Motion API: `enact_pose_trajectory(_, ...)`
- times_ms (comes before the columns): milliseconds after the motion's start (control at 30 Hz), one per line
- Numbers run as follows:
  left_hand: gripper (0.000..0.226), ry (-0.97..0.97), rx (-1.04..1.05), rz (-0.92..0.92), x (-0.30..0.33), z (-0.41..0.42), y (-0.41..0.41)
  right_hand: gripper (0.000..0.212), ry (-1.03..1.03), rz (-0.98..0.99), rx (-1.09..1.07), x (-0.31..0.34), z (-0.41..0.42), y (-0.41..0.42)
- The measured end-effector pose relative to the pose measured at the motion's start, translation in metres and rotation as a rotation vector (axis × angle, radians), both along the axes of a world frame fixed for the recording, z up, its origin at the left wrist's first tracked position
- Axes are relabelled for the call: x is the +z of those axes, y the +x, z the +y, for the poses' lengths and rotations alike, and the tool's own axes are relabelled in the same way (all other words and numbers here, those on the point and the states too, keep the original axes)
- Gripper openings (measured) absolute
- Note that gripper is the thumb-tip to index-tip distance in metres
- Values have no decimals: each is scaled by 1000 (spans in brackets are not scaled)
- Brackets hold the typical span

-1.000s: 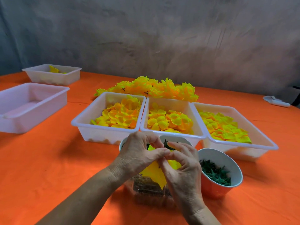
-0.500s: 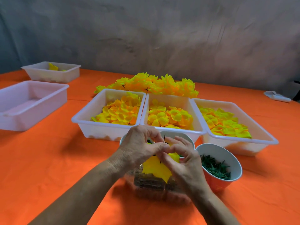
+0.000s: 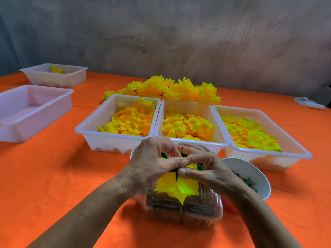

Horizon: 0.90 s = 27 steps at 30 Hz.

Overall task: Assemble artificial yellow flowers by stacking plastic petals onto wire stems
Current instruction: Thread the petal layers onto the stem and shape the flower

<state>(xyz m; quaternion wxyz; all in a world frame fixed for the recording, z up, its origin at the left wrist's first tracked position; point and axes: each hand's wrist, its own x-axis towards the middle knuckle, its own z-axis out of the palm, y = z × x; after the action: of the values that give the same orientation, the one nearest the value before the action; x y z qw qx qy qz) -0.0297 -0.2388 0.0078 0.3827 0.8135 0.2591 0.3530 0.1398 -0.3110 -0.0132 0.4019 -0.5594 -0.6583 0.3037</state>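
My left hand (image 3: 152,163) and my right hand (image 3: 206,169) meet above a clear plastic container (image 3: 180,208). Together they pinch a half-built yellow flower (image 3: 177,187), whose pointed petals hang below my fingers. A thin dark wire stem (image 3: 181,152) sticks up between the fingertips, with a green part just under them. Three white trays hold loose yellow petals: left tray (image 3: 89,129), middle tray (image 3: 204,108), right tray (image 3: 293,142). A pile of finished yellow flowers (image 3: 168,88) lies behind the trays.
A white cup (image 3: 254,174) with green pieces stands right of my hands; another cup is mostly hidden behind them. Two more white trays sit at far left, near tray (image 3: 32,111) and far tray (image 3: 53,76). A small white object (image 3: 308,102) lies at far right on the orange tablecloth (image 3: 53,176).
Both hands have stayed together on the flower and shifted slightly up and away. The petals now hang lower and spread wider below the fingers, and the wire tip shows above them.
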Motion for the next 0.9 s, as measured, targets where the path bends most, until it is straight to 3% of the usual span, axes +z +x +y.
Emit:
enact_pose_trajectory(233,20,-4,-33,-32,-4,2,-1,23,-25,30,-6,-2,-2,0)
enact_pose_trajectory(367,20,-14,-22,-8,-2,4,0,21,37,-55,-137,3,-12,-11)
enact_pose_trajectory(567,21,10,-53,-15,-3,4,-1,16,526,-313,-682,-10,-33,-56)
enact_pose_trajectory(733,26,6,-43,-15,-3,3,-1,13,449,-266,-760,-14,-26,-68)
enact_pose_trajectory(900,16,-2,9,-55,-3,-1,2,30,433,-266,-812,-17,-18,-67)
